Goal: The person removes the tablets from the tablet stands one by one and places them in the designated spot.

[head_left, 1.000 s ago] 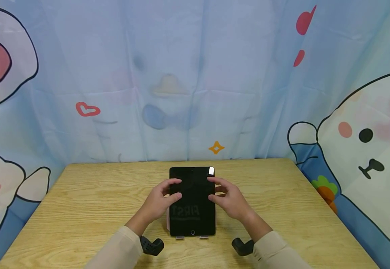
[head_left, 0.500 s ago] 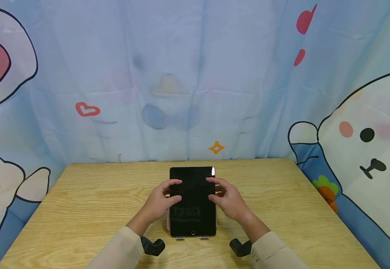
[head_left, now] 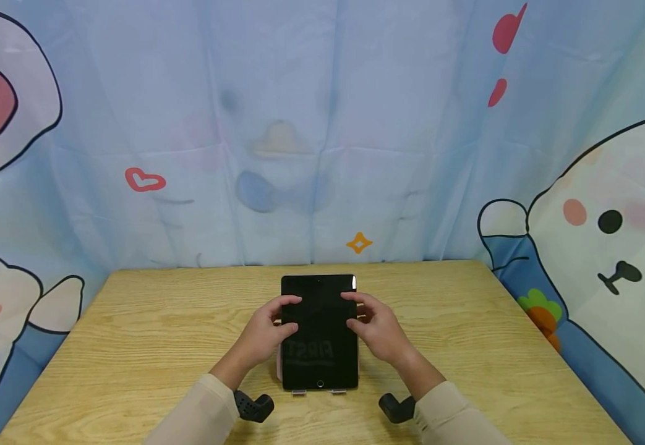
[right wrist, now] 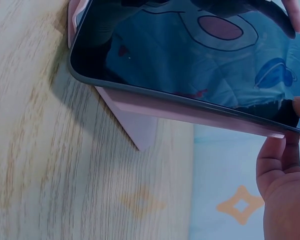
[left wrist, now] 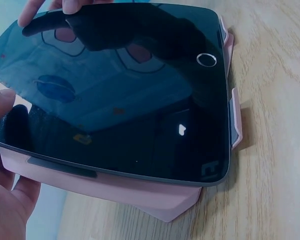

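A black tablet (head_left: 322,346) leans on a pink stand (left wrist: 140,194) in the middle of the table, its screen dark and its round home button at the bottom. Small pink lips (left wrist: 236,120) of the stand hold its lower edge. My left hand (head_left: 262,329) grips the left side, with the thumb over the screen and other fingers behind the edge. On the opposite side my right hand (head_left: 382,330) holds the tablet the same way. Its curled fingers (right wrist: 271,157) show behind the stand's edge in the right wrist view. Most of the stand is hidden behind the tablet.
The wooden table (head_left: 177,321) extends around the stand. Behind it hangs a light blue curtain (head_left: 389,123) with cartoon figures. Black devices sit at both wrists, one by the left sleeve (head_left: 254,408) and one by the right sleeve (head_left: 397,409).
Both hands stay on the tablet's sides with almost no motion. The right thumb and wrist have shifted very slightly; the tablet remains on its stand.
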Motion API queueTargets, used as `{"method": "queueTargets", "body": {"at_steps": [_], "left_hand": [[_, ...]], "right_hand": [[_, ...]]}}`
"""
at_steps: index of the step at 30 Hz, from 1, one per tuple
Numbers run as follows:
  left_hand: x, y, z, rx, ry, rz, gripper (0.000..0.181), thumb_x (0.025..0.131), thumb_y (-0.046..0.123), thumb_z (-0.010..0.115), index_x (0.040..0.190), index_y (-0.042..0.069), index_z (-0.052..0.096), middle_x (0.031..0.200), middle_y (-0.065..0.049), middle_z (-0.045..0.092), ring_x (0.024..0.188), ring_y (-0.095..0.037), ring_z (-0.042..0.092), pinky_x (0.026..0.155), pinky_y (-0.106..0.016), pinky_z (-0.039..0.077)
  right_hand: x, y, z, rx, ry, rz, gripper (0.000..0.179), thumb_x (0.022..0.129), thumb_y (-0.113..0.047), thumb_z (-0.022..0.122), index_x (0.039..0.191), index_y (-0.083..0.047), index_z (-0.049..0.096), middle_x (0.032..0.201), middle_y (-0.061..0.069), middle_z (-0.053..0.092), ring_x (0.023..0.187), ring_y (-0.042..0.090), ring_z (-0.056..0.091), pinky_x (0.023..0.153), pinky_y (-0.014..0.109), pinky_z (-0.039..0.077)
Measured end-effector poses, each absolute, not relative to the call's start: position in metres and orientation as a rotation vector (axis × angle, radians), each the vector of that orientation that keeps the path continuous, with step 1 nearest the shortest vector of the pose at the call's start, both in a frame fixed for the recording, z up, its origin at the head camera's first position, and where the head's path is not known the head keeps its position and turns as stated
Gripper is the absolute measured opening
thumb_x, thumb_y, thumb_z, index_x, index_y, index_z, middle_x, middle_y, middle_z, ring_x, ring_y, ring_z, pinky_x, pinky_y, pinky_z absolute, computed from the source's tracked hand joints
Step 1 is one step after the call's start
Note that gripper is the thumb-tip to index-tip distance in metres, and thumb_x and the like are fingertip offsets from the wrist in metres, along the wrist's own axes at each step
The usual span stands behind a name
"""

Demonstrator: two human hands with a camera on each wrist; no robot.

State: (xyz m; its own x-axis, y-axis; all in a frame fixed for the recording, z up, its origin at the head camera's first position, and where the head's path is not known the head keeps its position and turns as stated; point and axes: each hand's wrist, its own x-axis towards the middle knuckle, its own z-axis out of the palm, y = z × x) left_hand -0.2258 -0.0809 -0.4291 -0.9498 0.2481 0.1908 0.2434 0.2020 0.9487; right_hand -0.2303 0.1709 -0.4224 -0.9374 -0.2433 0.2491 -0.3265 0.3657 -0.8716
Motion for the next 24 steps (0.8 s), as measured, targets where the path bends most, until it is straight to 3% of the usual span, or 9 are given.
{"method": "queueTargets", "body": {"at_steps": [8, 11, 17, 24], "left_hand": [[-0.2271, -0.0825, -0.427, 0.513, 2.473, 1.865, 0.041, 0.095, -0.001, 0.063, 0.133, 0.011, 0.061, 0.123, -0.011, 0.057, 0.095, -0.023, 0.047, 0.09, -0.043, 0.046], [-0.2279, -0.083, -0.4273, 0.508, 2.48, 1.854, 0.041, 0.095, -0.002, 0.063, 0.134, 0.012, 0.061, 0.131, -0.011, 0.055, 0.1, -0.025, 0.047, 0.094, -0.047, 0.045], [-0.228, -0.0834, -0.4276, 0.478, 2.488, 1.833, 0.041, 0.095, -0.001, 0.062, 0.133, 0.014, 0.062, 0.147, -0.014, 0.047, 0.118, -0.03, 0.05, 0.094, -0.048, 0.047], [-0.2285, -0.083, -0.425, 0.418, 2.514, 1.785, 0.04, 0.095, 0.002, 0.063, 0.132, 0.018, 0.063, 0.148, -0.012, 0.046, 0.116, -0.031, 0.051, 0.092, -0.048, 0.046]], "right_hand": [[-0.2307, 0.1699, -0.4202, 0.501, -2.536, 1.63, 0.045, 0.092, 0.007, 0.064, 0.135, -0.006, 0.061, 0.137, 0.017, 0.053, 0.096, 0.026, 0.056, 0.084, 0.035, 0.052], [-0.2309, 0.1692, -0.4195, 0.496, -2.536, 1.615, 0.045, 0.092, 0.008, 0.064, 0.135, -0.006, 0.061, 0.135, 0.016, 0.055, 0.095, 0.025, 0.055, 0.085, 0.036, 0.052], [-0.2306, 0.1678, -0.4191, 0.477, -2.545, 1.61, 0.045, 0.091, 0.008, 0.065, 0.134, -0.006, 0.062, 0.119, 0.014, 0.056, 0.088, 0.024, 0.048, 0.079, 0.035, 0.049], [-0.2307, 0.1676, -0.4174, 0.463, -2.574, 1.578, 0.045, 0.091, 0.007, 0.065, 0.134, -0.007, 0.062, 0.115, 0.012, 0.056, 0.08, 0.024, 0.045, 0.07, 0.031, 0.042]]}}
